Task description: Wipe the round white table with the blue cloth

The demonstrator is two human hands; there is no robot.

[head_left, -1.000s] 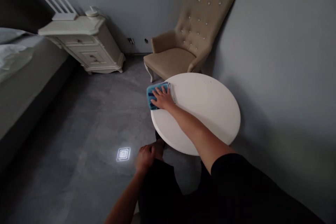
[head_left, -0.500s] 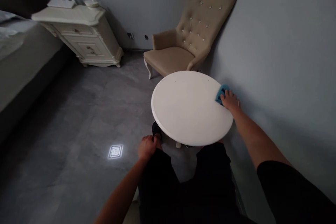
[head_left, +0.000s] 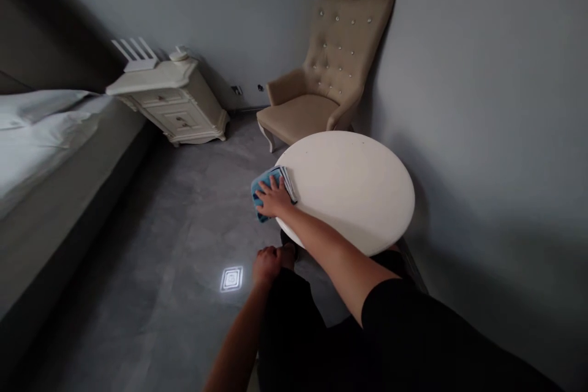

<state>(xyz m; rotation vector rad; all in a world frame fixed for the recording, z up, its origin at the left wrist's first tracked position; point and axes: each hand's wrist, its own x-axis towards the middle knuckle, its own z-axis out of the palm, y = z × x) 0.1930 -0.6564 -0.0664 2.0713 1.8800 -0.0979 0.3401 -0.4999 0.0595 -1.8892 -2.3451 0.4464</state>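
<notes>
My right hand point(head_left: 275, 197) lies on a folded blue cloth point(head_left: 260, 187) with dark patches and a striped light edge, its fingers spread flat. The cloth sits at the left rim of a round white table point(head_left: 353, 184) and hangs partly past it. My right forearm crosses over the near left part of the tabletop. My left hand point(head_left: 266, 265) rests on my left knee below the table, fingers bent over it and close together.
A tan tufted armchair point(head_left: 301, 116) stands behind the table, by the grey wall point(head_left: 482, 104). At left are a white nightstand point(head_left: 184, 119) with a router point(head_left: 140, 61) on it, and a bed point(head_left: 55, 165). A bright square pattern point(head_left: 231, 279) shows on the floor.
My right hand has swept the cloth from the table's right rim across to its left rim. My left hand stays on the knee. The camera view has shifted a little.
</notes>
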